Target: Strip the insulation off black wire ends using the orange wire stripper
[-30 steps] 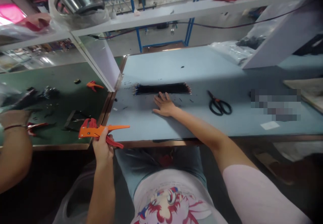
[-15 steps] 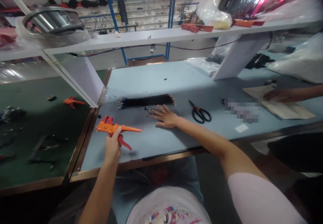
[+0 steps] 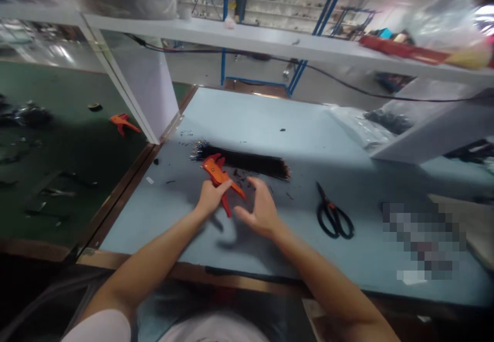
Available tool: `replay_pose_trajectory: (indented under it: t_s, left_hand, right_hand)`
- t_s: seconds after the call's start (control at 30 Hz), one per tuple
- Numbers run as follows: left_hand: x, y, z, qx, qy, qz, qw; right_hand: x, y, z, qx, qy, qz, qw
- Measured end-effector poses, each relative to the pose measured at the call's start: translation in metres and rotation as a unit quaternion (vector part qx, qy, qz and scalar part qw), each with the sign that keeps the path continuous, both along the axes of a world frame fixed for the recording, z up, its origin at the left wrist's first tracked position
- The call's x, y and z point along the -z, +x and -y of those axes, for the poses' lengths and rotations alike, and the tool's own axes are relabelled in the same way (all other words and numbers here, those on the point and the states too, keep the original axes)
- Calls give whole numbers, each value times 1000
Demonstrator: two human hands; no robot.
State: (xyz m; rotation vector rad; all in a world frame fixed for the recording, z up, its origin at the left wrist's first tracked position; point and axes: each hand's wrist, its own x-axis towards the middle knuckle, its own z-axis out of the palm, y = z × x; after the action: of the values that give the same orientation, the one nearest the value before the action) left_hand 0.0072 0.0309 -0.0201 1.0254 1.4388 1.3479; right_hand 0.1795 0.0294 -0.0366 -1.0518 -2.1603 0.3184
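Near the centre of the frame, the left hand [image 3: 210, 198] grips an orange-and-red plier-like tool [image 3: 214, 170]. Its long axis runs diagonally: the head points to the upper left, and the 2 handles spread toward the lower right. The head overlaps the black wire bundle [image 3: 247, 161] in view; whether they touch I cannot tell. The bundle lies nearly crosswise, its right end lower. The right hand [image 3: 261, 209] is open, thumb and fingers parted, just beside the handles. Right of centre, black-handled scissors [image 3: 326, 200] point toward the top.
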Motion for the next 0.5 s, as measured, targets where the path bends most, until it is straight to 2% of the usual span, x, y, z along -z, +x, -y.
replay_pose_trajectory:
  t_s: [0.1,0.17,0.27,0.33,0.4,0.5]
  left_hand:
    - [0,4,14,65,-4,-76,995]
    - [-5,6,21,94,8,-154,984]
    - [-16,4,26,137,41,-225,964]
    - [-21,0,27,143,68,-243,957]
    - [-23,-6,25,113,84,-256,956]
    - [-21,-13,19,42,72,-292,953]
  right_hand:
    - [8,-22,23,-40,-67,5,997]
    - [12,-27,28,-46,-96,-14,994]
    - [11,-20,22,-21,-152,-73,985]
    - [4,-9,13,10,-205,-130,970]
    - [-6,3,3,25,-265,-213,940]
    - [-18,15,-6,4,-370,-341,864]
